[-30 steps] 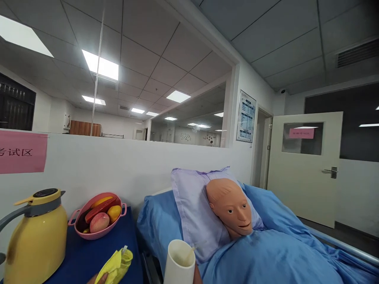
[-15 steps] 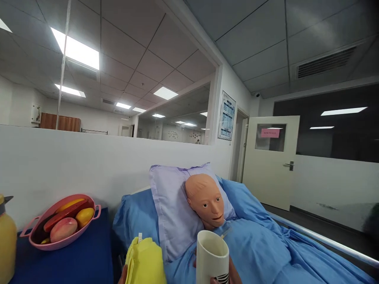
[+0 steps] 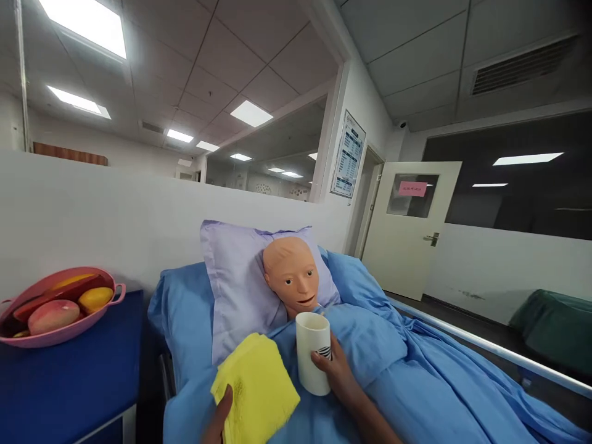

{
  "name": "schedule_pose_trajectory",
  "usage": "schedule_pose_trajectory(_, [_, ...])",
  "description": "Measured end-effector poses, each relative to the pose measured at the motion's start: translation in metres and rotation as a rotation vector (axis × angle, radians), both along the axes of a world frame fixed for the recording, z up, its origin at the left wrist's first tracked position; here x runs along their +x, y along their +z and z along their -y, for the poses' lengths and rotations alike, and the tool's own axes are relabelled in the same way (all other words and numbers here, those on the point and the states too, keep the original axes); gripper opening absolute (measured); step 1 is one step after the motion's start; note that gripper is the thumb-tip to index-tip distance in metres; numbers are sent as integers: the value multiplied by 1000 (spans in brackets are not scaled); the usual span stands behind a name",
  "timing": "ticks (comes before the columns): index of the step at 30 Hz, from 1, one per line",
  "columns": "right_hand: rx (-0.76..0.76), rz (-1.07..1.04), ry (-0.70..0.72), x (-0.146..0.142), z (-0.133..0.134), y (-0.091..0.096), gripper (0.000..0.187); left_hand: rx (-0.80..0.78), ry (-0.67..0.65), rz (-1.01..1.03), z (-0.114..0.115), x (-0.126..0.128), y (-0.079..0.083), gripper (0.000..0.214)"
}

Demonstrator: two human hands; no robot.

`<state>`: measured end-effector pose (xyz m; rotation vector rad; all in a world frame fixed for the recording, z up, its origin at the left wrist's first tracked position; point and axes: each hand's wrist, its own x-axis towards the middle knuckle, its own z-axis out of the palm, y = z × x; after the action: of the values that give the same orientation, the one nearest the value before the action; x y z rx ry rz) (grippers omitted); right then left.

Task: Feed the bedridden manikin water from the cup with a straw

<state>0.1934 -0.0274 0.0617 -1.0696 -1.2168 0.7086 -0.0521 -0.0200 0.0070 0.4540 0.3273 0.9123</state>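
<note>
A training manikin lies in a bed, head on a lilac pillow, covered by a blue sheet. My right hand is wrapped round a white cup and holds it just below the manikin's chin. A thin stick or straw shows at the cup's far rim. My left hand grips a folded yellow cloth low at the bed's near side, to the left of the cup.
A pink bowl of fruit stands on a blue-topped bedside table at the left. A metal bed rail runs along the right side. Behind stand a white partition wall, a cream door and a green-covered object.
The view has swung right and down; the yellow jug has left the frame. Both hands have risen and moved toward the manikin, the cup now close under its chin, the cloth further over the bed.
</note>
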Motion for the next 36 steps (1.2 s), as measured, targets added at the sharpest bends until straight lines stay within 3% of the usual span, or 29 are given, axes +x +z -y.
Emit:
schedule_pose_trajectory(6, [49, 26, 21, 12, -7, -18, 63, -150, 162, 195, 22, 44, 13, 51])
schedule_pose_trajectory(11, [81, 8, 64, 8, -5, -18, 58, -165, 182, 281, 5, 63, 28, 45])
schedule_pose_trajectory(13, [92, 3, 63, 6, -4, -19, 55, -130, 182, 354, -6, 69, 24, 39])
schedule_pose_trajectory(16, [102, -10, 55, 3, -2, -21, 52, -95, 141, 395, -16, 72, 6, 37])
schedule_pose_trajectory(20, [100, 7, 30, 1, -1, -22, 51, -96, 105, 362, -18, 71, -13, 40])
schedule_pose_trajectory(27, [69, -30, 24, 1, -3, -21, 51, -131, 144, 275, -11, 70, -5, 47])
schedule_pose_trajectory(36, [48, -63, 27, -1, -5, -18, 47, -99, 116, 223, -8, 70, -14, 50])
